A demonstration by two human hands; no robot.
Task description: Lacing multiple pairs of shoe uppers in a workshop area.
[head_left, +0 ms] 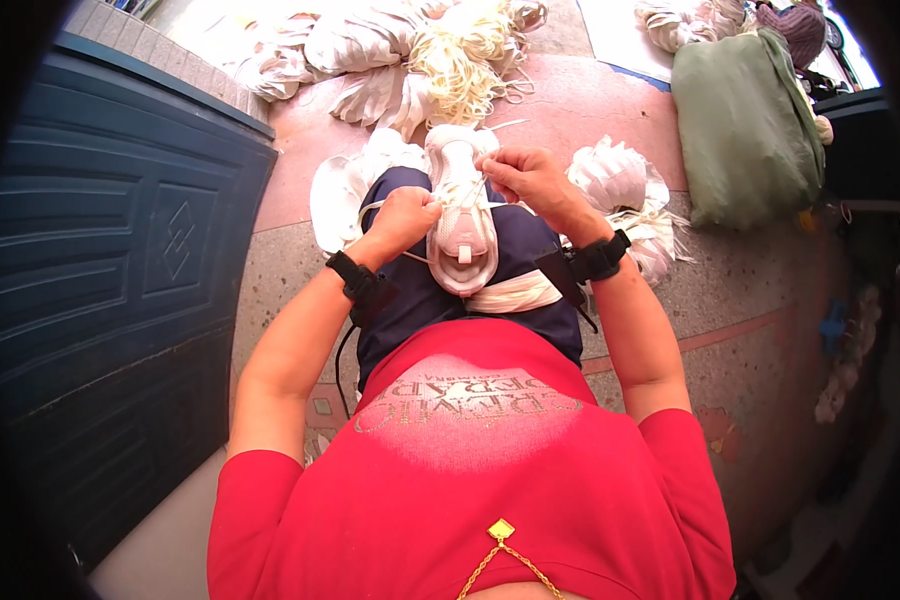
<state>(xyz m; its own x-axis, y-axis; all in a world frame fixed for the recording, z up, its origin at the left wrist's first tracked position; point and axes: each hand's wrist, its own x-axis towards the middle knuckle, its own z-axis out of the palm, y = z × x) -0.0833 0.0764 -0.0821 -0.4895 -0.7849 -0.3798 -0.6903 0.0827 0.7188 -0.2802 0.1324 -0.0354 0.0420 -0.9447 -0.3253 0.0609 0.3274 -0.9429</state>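
A white and pale pink sneaker (457,146) lies along my lap, its heel opening toward me. A cream shoelace (457,193) crosses over its tongue, with loose ends out to both sides. On the shoe's left, my left hand (406,217) is closed with thumb and forefinger pinching the lace. My right hand (535,182) pinches a lace strand above the eyelets on the right. The exact grip points are small and washed out by glare. Across my thigh, below the shoe, rests a flat bundle of cream laces (515,293).
Bundled white shoe pieces (365,48) and a heap of cream laces (460,60) lie ahead on the floor. More white bundles (610,175) sit right of my knees, others at left. A stuffed green sack (745,130) stands far right; a blue panelled door (140,250) is at left.
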